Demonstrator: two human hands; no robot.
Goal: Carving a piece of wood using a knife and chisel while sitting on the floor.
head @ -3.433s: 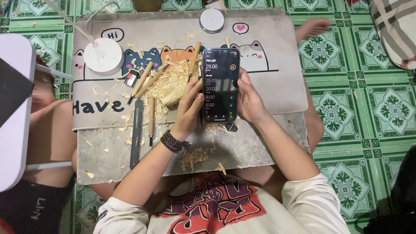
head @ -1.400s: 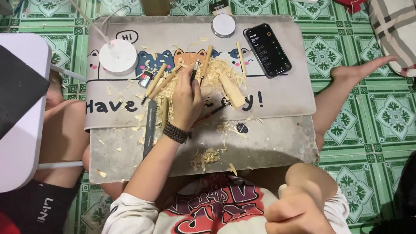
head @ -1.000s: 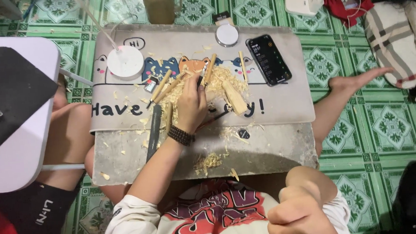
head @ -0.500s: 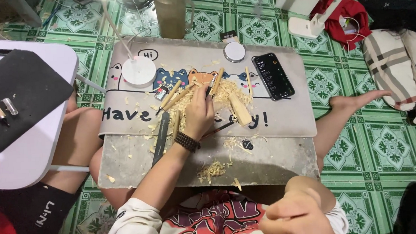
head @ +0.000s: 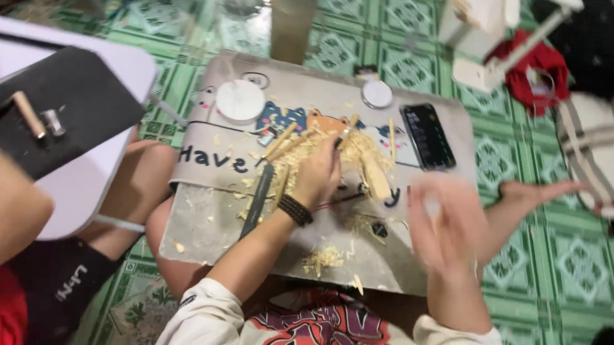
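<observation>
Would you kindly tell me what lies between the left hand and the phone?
In the head view, wood shavings and a pale wood piece lie between the left hand and phone.
</observation>
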